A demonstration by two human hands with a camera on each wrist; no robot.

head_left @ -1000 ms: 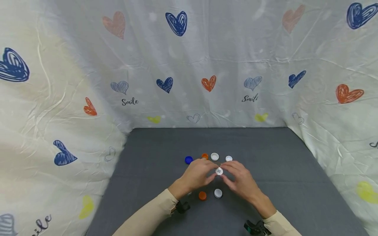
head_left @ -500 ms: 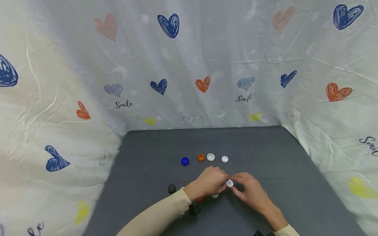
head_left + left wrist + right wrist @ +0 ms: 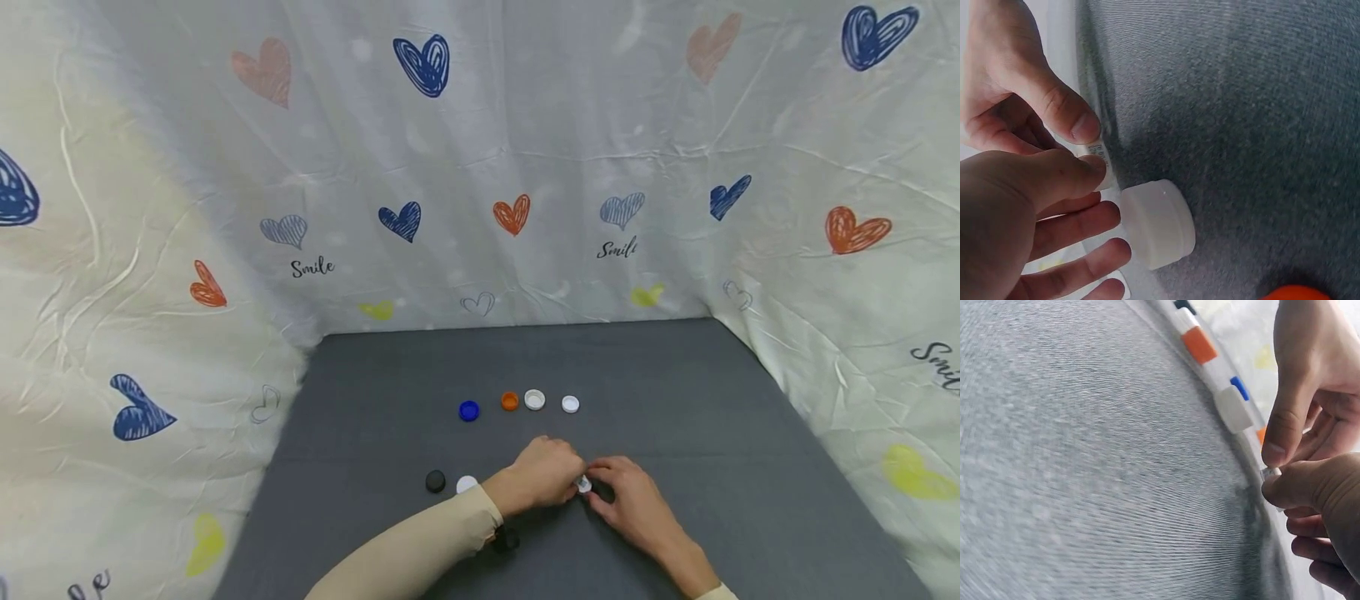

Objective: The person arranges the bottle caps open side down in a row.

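Observation:
Near the middle of the table, in the head view, both hands pinch one small white bottle cap (image 3: 583, 483). My left hand (image 3: 543, 473) grips its left side and my right hand (image 3: 624, 504) its right side, between thumb and fingers. Small printed marks show on the cap's face in the left wrist view, where it is mostly covered by the thumbs. In that view a larger white cap (image 3: 1159, 225) stands on the cloth beside the left fingers. The right wrist view shows the thumbs close together, with only a sliver of the held cap visible.
On the grey cloth (image 3: 675, 417) a back row holds a blue cap (image 3: 468, 410), an orange cap (image 3: 510, 401) and two white caps (image 3: 535, 400). A black cap (image 3: 435, 481) and another white cap (image 3: 467, 483) lie left of the left forearm. Another orange cap (image 3: 1297, 292) shows low in the left wrist view.
Both hands have moved right and nearer the person with the white cap, whose printed face is now tilted. The left forearm now hides caps in the front row; the black cap has come into view.

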